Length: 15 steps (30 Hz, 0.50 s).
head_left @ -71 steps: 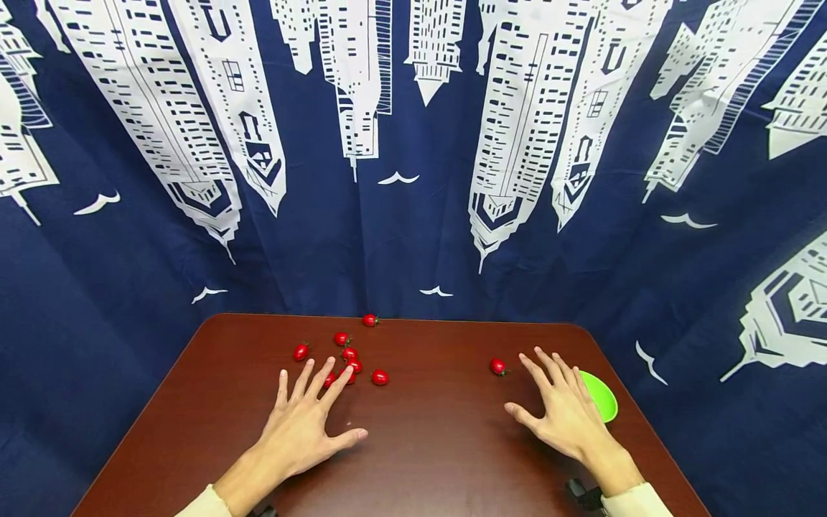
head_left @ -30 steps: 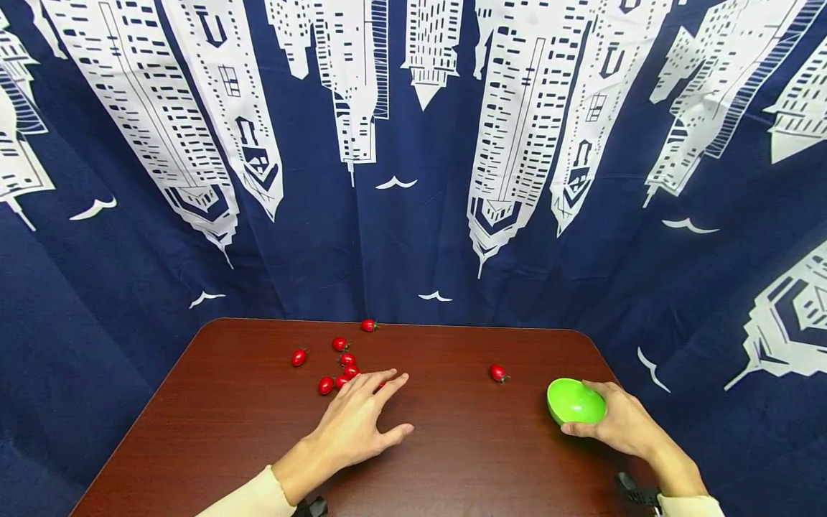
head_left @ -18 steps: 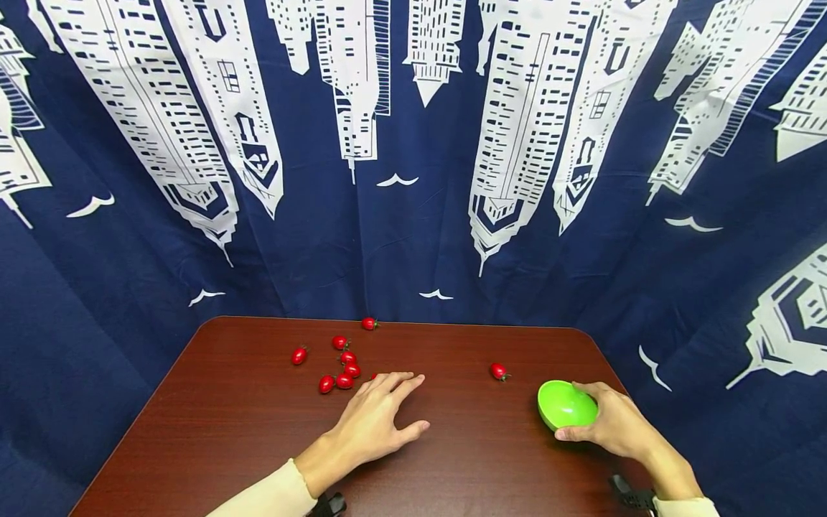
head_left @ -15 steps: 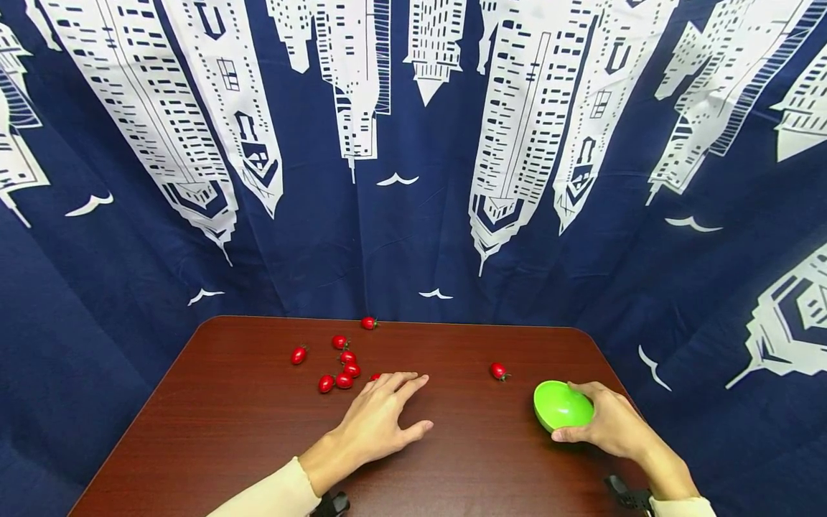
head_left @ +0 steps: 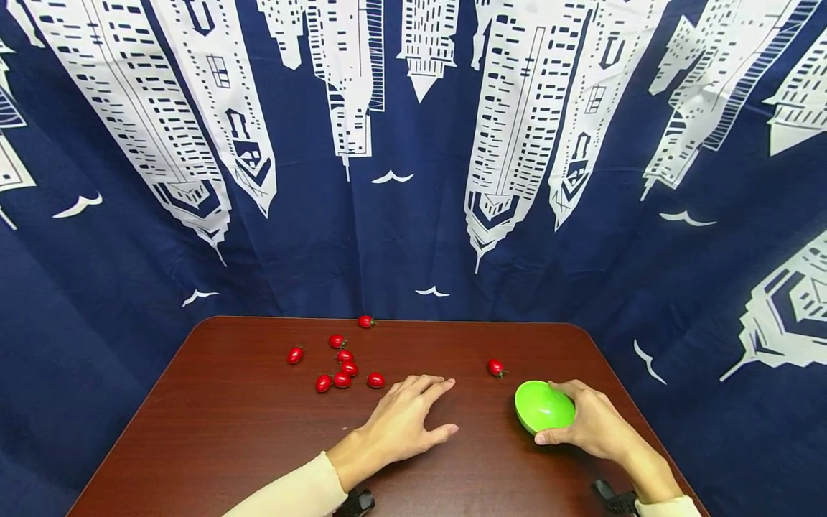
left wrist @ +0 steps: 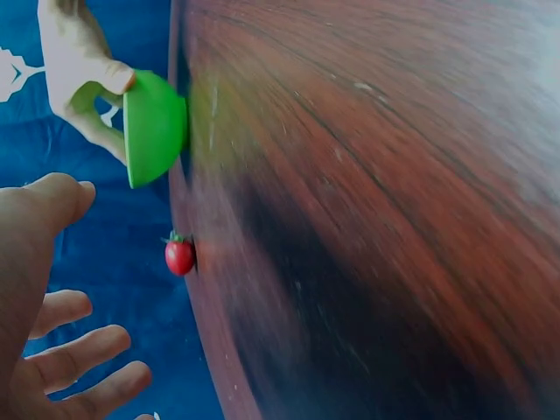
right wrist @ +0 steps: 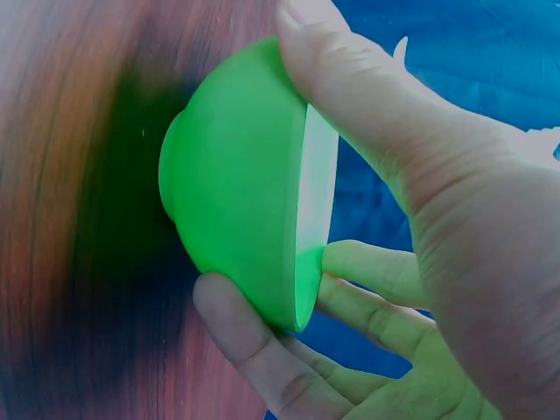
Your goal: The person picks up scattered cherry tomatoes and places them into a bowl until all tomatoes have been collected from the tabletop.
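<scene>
probably light, stiff and slick, the bowl (head_left: pixel 539 409) at the right side of the desk (head_left: pixel 426 352) suits a rim hold; the right grip (head_left: pixel 594 424), set wide, clasps its side; the left grip (head_left: pixel 400 425) hangs empty, fingers spread, over the desk's middle.

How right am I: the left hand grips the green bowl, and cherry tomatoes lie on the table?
The right hand, not the left hand, grips the green bowl, as the head view shows; cherry tomatoes do lie on the table.
</scene>
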Motion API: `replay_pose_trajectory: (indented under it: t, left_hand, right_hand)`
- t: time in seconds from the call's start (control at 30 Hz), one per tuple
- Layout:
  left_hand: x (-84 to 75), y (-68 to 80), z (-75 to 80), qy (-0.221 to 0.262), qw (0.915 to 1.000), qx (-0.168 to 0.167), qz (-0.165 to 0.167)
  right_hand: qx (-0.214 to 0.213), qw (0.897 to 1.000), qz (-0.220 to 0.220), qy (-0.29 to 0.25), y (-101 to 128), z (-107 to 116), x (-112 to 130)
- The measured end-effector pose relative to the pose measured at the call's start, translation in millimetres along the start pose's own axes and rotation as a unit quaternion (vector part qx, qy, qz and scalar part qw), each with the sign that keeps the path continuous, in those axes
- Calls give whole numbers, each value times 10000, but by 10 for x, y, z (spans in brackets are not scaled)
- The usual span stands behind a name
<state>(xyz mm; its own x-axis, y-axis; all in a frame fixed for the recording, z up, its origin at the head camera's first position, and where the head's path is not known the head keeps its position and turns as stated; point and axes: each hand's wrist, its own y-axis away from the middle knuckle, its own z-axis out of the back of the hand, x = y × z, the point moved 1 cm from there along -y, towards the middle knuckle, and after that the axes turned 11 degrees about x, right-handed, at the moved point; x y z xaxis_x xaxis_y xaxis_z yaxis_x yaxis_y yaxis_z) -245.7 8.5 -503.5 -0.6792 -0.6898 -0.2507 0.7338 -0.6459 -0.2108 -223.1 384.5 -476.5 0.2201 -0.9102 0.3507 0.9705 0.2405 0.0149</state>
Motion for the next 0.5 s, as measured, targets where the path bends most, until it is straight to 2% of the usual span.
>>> replay_pose_trajectory:
  t: [0.5]
  left_hand:
    - [-290, -259, -141, -174, 9984, 178, -510]
  right_hand:
    - [153, 9998, 126, -6, -38, -63, 224]
